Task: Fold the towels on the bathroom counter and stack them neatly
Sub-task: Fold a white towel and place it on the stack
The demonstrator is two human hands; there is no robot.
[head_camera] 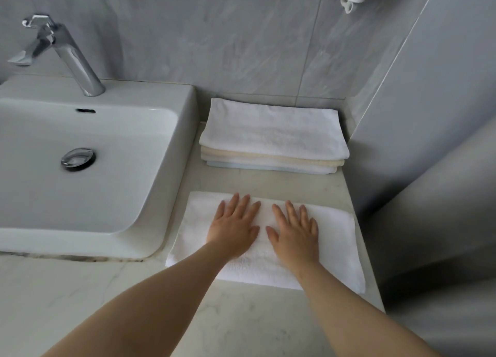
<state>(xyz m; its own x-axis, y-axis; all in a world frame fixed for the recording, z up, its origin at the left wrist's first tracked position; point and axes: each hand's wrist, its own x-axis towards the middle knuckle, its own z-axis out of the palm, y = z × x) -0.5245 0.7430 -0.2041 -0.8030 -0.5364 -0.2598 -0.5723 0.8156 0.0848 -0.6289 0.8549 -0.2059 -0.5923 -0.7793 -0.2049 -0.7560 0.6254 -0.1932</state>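
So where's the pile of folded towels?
In the head view, the stack of folded white, cream and pale blue towels sits by the grey tiled wall, right of the white ceramic sink, beyond the flat white towel.

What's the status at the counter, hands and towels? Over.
Both open: left hand, right hand, pressing flat on white towel. Behind it, towel stack, apart. Nothing blocks the way.

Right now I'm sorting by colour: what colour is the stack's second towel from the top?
Cream: folded cream terry towel, head view.
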